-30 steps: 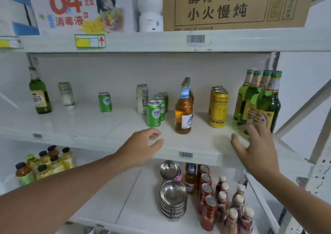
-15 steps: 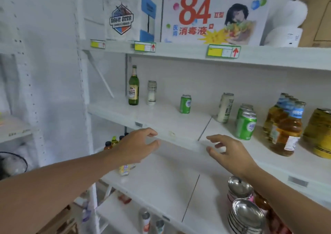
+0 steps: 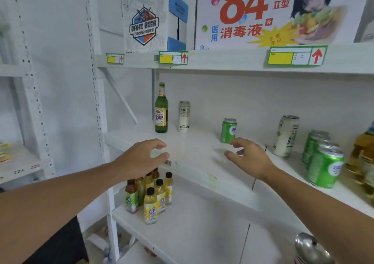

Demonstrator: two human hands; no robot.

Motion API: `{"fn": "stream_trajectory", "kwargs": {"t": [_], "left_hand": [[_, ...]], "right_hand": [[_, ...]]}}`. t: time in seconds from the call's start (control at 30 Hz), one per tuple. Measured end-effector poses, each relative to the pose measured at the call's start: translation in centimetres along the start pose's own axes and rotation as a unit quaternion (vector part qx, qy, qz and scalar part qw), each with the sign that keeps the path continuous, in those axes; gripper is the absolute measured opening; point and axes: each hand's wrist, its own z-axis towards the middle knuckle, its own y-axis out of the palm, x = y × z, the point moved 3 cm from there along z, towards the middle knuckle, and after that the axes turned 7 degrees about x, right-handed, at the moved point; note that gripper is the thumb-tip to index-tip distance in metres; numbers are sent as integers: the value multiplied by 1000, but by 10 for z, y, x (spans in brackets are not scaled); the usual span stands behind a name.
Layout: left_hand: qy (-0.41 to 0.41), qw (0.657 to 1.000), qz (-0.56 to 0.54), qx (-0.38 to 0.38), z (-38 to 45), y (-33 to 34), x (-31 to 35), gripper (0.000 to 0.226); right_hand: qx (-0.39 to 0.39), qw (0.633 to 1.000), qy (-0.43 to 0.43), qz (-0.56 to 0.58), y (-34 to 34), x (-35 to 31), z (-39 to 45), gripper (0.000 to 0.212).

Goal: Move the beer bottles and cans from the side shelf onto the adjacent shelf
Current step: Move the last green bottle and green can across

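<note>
On the white middle shelf a green beer bottle stands at the back left, with a white tall can just right of it. A lone green can stands further right. A second white can, a row of green cans and an amber bottle fill the right part. My left hand hovers at the shelf's front edge, fingers loosely curved, holding nothing. My right hand hovers over the shelf just in front of the lone green can, fingers spread and empty.
Yellow drink bottles stand on the lower shelf under my left hand. Steel bowls sit at the bottom right. Cartons rest on the top shelf. A perforated upright bounds the left; another rack stands beyond.
The view has swung left, from the full right section to the sparse left section. Both hands moved left along the shelf edge, and my right hand rose over the shelf near the lone green can.
</note>
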Motion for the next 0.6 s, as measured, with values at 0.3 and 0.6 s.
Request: {"fn": "stream_trajectory", "kwargs": {"t": [0.3, 0.6], "left_hand": [[-33, 999, 24, 0, 94, 5, -35, 68], [-138, 985, -82, 66, 205, 30, -100, 108]], "right_hand": [[30, 993, 104, 41, 46, 65, 125, 67], [97, 974, 183, 89, 86, 90, 174, 107]]}}
